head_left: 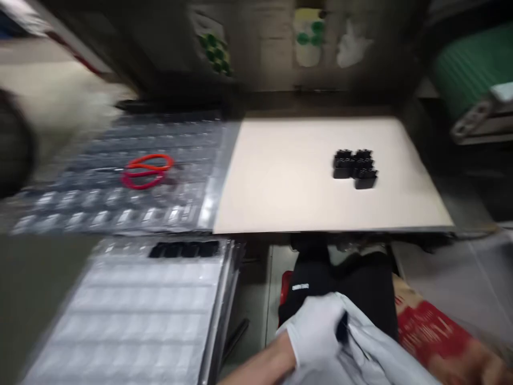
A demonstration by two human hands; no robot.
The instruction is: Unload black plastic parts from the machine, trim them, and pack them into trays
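My left hand (316, 329), in a white glove, is low in the middle of the view, over my lap. Its fingers are curled round a small dark piece (342, 327) against a pale grey plastic bag (377, 353). Motion blur hides the details of that piece. My right hand is out of sight. On the cream board (288, 182) ahead sits a small cluster of black parts (355, 167), well away from the hand.
Red-handled scissors (146, 171) lie on clear blister trays (80, 203) at the left. A nearer tray stack (132, 315) holds a row of black parts (184, 249). A red and brown carton (433, 331) lies at the lower right, a green roll (468, 69) at the upper right.
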